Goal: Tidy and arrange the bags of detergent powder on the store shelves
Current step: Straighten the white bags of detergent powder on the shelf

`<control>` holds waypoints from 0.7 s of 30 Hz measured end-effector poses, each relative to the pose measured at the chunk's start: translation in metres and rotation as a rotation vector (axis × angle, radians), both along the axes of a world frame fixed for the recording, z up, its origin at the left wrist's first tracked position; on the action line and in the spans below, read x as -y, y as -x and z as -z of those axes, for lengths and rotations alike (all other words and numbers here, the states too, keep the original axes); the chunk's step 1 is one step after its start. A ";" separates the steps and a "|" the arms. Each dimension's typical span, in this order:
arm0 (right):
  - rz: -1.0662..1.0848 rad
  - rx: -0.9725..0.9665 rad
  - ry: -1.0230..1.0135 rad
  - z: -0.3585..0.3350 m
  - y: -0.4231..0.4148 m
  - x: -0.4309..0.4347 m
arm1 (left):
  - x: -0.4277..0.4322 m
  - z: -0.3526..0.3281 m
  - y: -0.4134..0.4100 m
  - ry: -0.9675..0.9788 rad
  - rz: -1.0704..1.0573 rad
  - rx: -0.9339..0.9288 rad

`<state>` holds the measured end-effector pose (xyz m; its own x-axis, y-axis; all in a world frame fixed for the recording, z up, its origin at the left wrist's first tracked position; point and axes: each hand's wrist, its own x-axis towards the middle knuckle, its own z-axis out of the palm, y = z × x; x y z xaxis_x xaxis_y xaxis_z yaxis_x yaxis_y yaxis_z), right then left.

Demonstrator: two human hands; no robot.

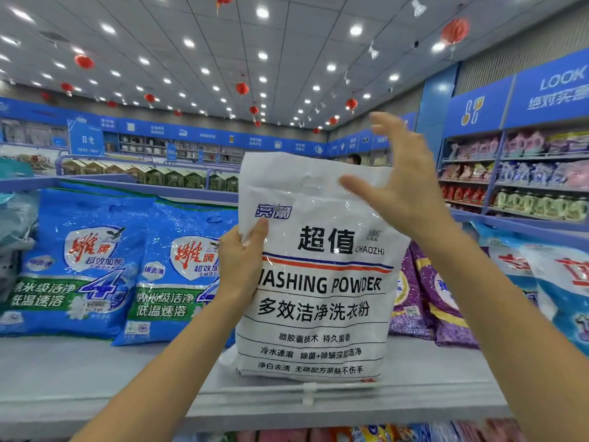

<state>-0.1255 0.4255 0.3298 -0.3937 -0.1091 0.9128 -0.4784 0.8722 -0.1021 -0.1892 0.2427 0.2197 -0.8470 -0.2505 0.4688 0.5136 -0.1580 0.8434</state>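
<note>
One bag (318, 282) gripped by left hand (241, 261)

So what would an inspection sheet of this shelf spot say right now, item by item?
Surface: grey shelf, with a clear price rail along its front edge.
Job's things: white bag stands upright at the shelf's front; two blue bags lean to its left, purple bags to its right, further back.
Clutter: nothing seen.
Grips: left hand grips the white bag's left edge; right hand is open, fingers spread by the bag's top right corner, contact unclear.
Cables: nothing seen.
Surroundings: stocked shelves at right; red lanterns hang from the ceiling.
</note>
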 end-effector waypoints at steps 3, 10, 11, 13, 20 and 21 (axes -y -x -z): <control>0.078 0.288 -0.216 -0.013 0.022 0.027 | -0.009 -0.011 -0.005 0.056 0.046 -0.048; 0.061 0.390 -0.143 -0.026 0.042 0.028 | -0.006 -0.011 -0.013 0.107 0.098 -0.083; 0.065 0.349 -0.143 -0.026 0.041 0.030 | -0.003 -0.010 -0.012 0.132 0.108 -0.107; 0.085 0.251 -0.155 -0.022 0.036 0.033 | 0.006 -0.001 -0.011 0.199 0.167 -0.161; -0.003 -0.069 -0.054 -0.023 0.023 0.031 | 0.030 0.060 -0.008 0.459 0.442 -0.028; -0.023 -0.132 -0.064 -0.027 0.020 0.033 | 0.030 0.059 -0.009 0.482 0.444 -0.043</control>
